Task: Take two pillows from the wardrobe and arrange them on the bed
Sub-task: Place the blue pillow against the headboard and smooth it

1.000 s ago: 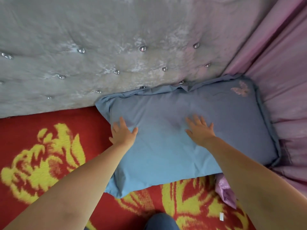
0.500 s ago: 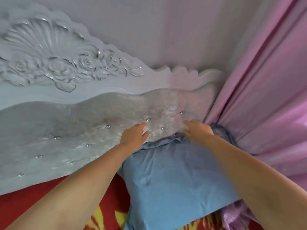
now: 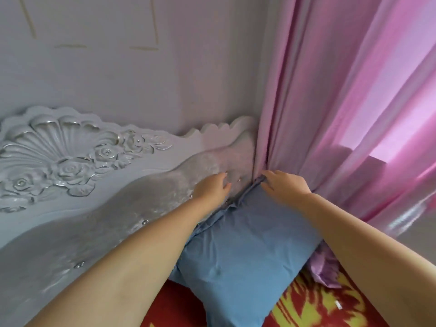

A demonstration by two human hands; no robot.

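1. Against the grey tufted velvet headboard (image 3: 132, 208) leans the blue cotton pillow (image 3: 238, 251), on the red-yellow bedspread (image 3: 313, 308).
2. Pink curtain (image 3: 342, 114): may snag behind the pillow corner.
3. Left hand (image 3: 210, 187) and right hand (image 3: 285, 185): fingers loose, pressing the top edge, gripping nothing; pillow could slump.

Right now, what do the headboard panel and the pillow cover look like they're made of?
Headboard panel: apparently crushed velvet, silvery sheen, tufted with shiny studs. Pillow cover: matte blue woven cloth, probably cotton, finely creased.
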